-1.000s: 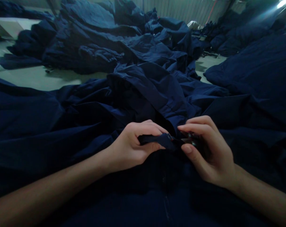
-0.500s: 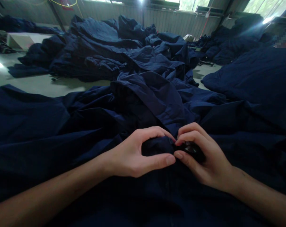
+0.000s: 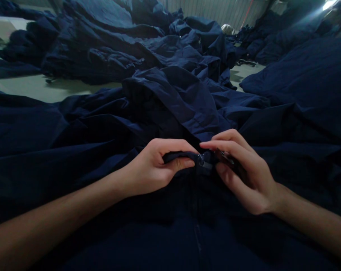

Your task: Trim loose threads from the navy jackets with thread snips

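My left hand (image 3: pixel 161 165) pinches the folded edge of a navy blue garment (image 3: pixel 170 218) between thumb and fingers. Just right of its fingertips a zipper pull (image 3: pixel 205 164) shows at the end of a zipper (image 3: pixel 197 237) that runs down the garment towards me. My right hand (image 3: pixel 246 173) is curled around small dark thread snips (image 3: pixel 226 157), mostly hidden in the palm. Its index finger stretches past them towards the zipper end, and its thumb lies below, apart from the cloth edge.
Navy fabric spreads around both hands. A large heap of similar navy cloth (image 3: pixel 102 45) lies ahead, with another pile (image 3: pixel 305 75) at the right. Pale floor (image 3: pixel 74 88) shows between them. A whitish box (image 3: pixel 6 28) stands at the far left.
The view has tilted down. My right hand has drawn away from the left fingertips and its fingers have opened somewhat, uncovering the zipper pull. My left thumb has closed onto the cloth.
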The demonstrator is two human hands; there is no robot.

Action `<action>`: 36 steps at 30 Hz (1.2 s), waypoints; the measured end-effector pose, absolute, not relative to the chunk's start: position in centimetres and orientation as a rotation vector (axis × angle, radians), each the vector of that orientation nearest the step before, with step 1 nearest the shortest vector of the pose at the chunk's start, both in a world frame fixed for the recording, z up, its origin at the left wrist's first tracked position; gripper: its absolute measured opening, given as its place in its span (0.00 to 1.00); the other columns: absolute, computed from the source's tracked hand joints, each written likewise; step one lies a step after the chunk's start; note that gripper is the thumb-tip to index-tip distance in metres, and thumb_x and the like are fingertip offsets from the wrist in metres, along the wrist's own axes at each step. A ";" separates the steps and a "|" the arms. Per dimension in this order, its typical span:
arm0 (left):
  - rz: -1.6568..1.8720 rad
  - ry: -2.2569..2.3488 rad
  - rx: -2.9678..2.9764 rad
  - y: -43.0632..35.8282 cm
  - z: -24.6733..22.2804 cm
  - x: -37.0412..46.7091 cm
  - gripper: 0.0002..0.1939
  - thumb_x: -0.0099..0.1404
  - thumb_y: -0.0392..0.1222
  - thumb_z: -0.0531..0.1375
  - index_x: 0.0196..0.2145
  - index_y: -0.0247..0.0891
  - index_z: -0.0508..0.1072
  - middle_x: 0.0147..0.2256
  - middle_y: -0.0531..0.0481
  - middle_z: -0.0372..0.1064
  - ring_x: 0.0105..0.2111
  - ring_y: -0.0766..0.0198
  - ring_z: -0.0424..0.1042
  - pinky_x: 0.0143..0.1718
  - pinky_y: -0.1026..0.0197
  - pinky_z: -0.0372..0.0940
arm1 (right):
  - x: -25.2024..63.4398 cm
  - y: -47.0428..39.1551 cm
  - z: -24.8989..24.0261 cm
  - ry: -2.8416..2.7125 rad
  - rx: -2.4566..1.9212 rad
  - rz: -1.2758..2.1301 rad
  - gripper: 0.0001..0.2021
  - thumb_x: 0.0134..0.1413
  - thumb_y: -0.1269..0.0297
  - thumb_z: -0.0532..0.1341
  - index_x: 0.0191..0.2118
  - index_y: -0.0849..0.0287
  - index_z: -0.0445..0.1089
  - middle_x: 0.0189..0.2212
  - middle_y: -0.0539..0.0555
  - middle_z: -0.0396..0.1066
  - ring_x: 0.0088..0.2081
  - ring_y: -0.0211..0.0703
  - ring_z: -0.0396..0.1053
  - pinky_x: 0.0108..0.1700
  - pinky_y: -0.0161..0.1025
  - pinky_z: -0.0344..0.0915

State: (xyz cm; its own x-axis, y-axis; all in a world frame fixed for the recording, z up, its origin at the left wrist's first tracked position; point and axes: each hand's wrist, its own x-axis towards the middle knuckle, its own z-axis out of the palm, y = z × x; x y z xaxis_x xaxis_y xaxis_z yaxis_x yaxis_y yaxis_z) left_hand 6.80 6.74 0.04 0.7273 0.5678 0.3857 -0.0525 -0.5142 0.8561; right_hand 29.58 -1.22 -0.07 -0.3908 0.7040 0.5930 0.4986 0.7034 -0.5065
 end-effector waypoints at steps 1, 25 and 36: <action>0.803 0.412 1.988 6.7 0.1 6.8 0.04 0.70 0.31 0.63 0.40 0.34 0.80 0.36 0.49 0.81 0.35 0.65 0.78 0.38 0.67 0.70 | 29.6 -1.2 -0.1 -2.062 -0.925 0.306 0.15 0.66 0.76 0.56 0.55 0.65 0.71 0.46 0.58 0.66 0.46 0.38 0.68 0.45 0.33 0.71; 0.526 0.486 1.822 6.5 1.4 7.0 0.13 0.71 0.36 0.64 0.27 0.34 0.72 0.24 0.58 0.60 0.25 0.72 0.58 0.25 0.70 0.55 | 29.4 -0.2 -0.9 -1.932 -0.981 0.222 0.03 0.70 0.67 0.64 0.43 0.60 0.71 0.39 0.53 0.70 0.39 0.36 0.70 0.42 0.33 0.70; 0.373 0.442 1.739 6.9 2.1 6.3 0.17 0.72 0.50 0.64 0.32 0.35 0.73 0.27 0.57 0.60 0.27 0.69 0.58 0.26 0.68 0.56 | 29.2 -0.6 -0.1 -1.949 -0.924 0.319 0.05 0.67 0.71 0.60 0.37 0.59 0.66 0.35 0.53 0.64 0.33 0.37 0.64 0.33 0.36 0.66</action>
